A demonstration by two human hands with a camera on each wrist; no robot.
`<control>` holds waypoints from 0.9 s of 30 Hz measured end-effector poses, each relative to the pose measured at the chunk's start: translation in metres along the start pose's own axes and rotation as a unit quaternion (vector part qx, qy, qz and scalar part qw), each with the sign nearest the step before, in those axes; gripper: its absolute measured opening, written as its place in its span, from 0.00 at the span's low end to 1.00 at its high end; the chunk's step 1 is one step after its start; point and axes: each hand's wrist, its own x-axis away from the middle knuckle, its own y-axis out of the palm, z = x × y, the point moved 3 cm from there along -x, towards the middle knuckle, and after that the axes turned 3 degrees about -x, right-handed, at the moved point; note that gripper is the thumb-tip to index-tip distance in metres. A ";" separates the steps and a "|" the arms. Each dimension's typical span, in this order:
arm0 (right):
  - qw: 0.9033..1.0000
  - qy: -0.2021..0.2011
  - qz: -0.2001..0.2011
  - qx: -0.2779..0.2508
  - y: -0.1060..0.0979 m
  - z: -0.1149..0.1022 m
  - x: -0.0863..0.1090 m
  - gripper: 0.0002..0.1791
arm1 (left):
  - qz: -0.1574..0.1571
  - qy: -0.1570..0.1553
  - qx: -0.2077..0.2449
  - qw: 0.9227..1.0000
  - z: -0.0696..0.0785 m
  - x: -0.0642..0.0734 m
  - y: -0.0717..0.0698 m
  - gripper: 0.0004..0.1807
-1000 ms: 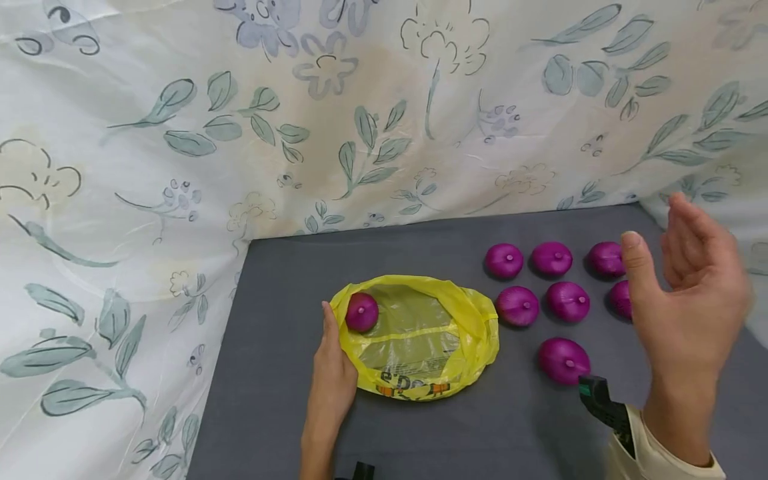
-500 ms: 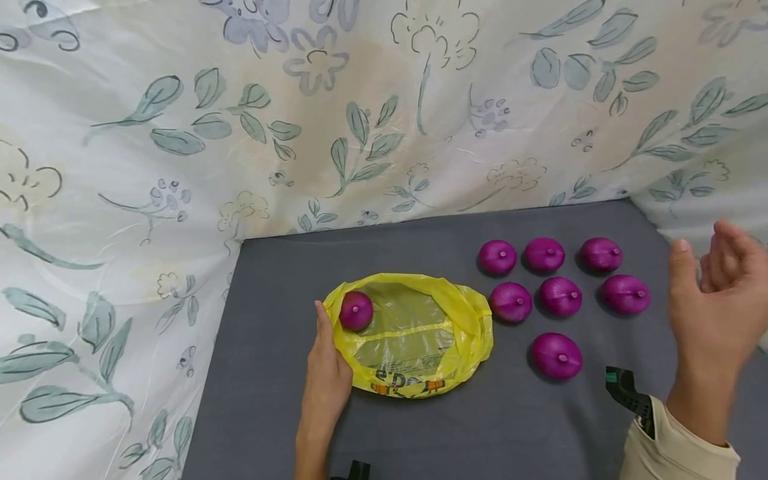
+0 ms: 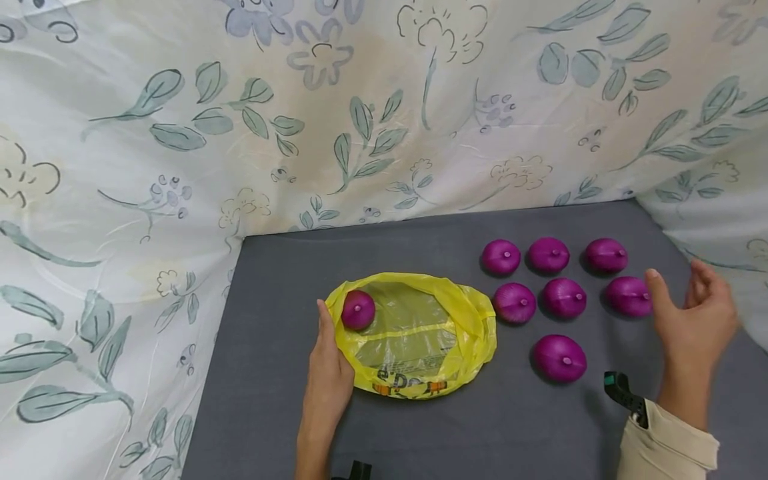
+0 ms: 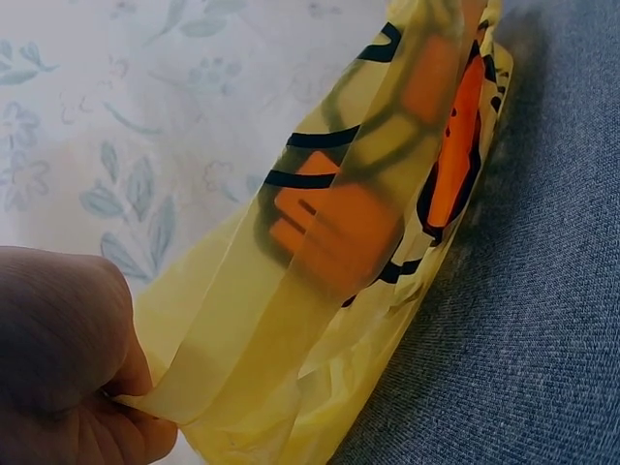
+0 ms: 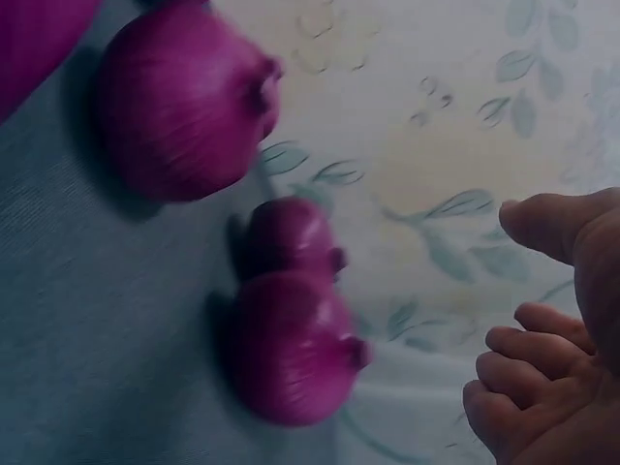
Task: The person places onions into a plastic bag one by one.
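A yellow plastic bag (image 3: 477,320) lies with its mouth wide open on the grey cloth. One red onion (image 3: 358,310) sits inside, at the left end. My left hand (image 3: 329,377) holds the bag's left rim; in the left wrist view, this hand (image 4: 73,358) pinches the thin plastic between thumb and fingers. Over on the right, my right hand (image 3: 693,327) hovers with nothing in it, thumb and fingers spread apart. Its thumb is right beside the rightmost red onion (image 3: 628,296) of the middle row. In the right wrist view, onions (image 5: 291,349) lie to the left of the fingers.
Several more red onions stand in rows right of the bag, among them a back one (image 3: 501,257) and a lone front one (image 3: 559,359). Grey cloth (image 3: 282,280) covers the table. A flowered sheet (image 3: 336,133) hangs behind and at the sides.
My right hand first moved right and down, uncovering the right-hand onions, then came back left and lower toward the middle row. The left hand stays on the bag's rim.
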 end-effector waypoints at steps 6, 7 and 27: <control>0.994 0.064 -0.072 0.044 0.007 0.031 -0.010 0.45 | -0.001 -0.006 -0.002 1.000 -0.001 0.000 -0.001 0.49; 0.993 0.070 -0.080 0.051 0.008 0.035 -0.011 0.46 | -0.002 -0.007 -0.001 1.000 -0.001 0.000 -0.002 0.50; 0.983 0.072 -0.115 0.122 0.020 0.063 -0.009 0.52 | -0.009 -0.021 0.002 1.000 0.000 0.002 -0.003 0.51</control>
